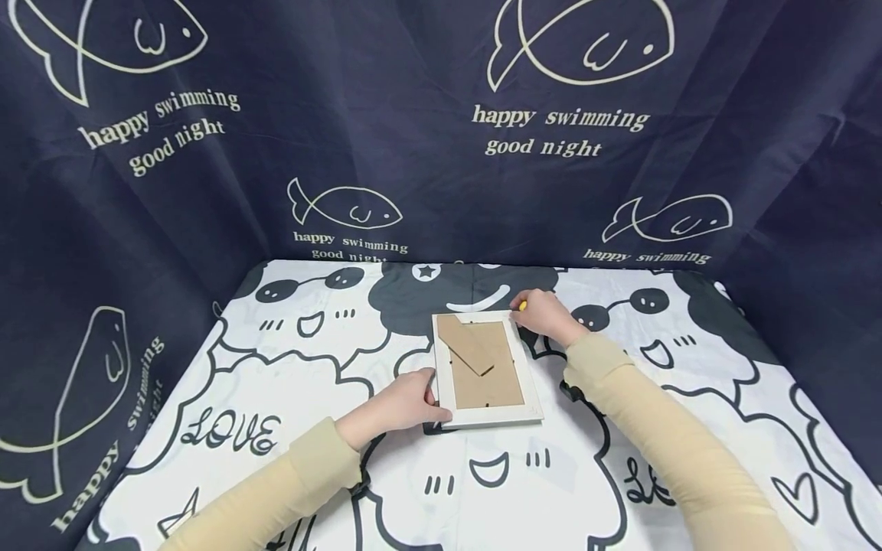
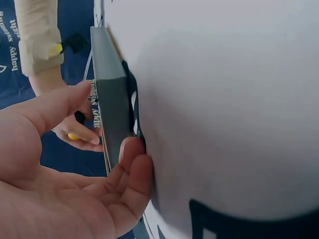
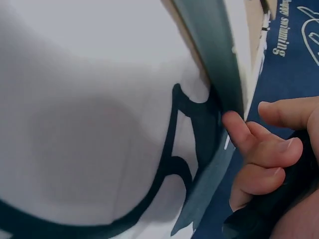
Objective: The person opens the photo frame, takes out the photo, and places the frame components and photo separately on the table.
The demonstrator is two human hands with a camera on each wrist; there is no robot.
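A white picture frame point(image 1: 491, 415) lies back side up on the cloth, its brown backing board point(image 1: 506, 375) and folded stand leg point(image 1: 463, 343) facing up. My left hand point(image 1: 410, 399) grips its near left corner, thumb on top and fingers at the side edge. In the left wrist view, those fingers point(image 2: 137, 172) reach the frame's underside. At the far right corner is my right hand point(image 1: 546, 314), its fingertips touching the edge. Curled fingers of that hand also hold a black tool point(image 3: 269, 209) with a yellow end point(image 1: 523, 305); its working part is hidden.
A white cloth with black cartoon clouds point(image 1: 310, 390) covers the table. Dark blue curtains point(image 1: 434, 153) with fish drawings hang behind it and along both sides. Small dark tabs point(image 1: 487, 405) stand along the backing board's edges.
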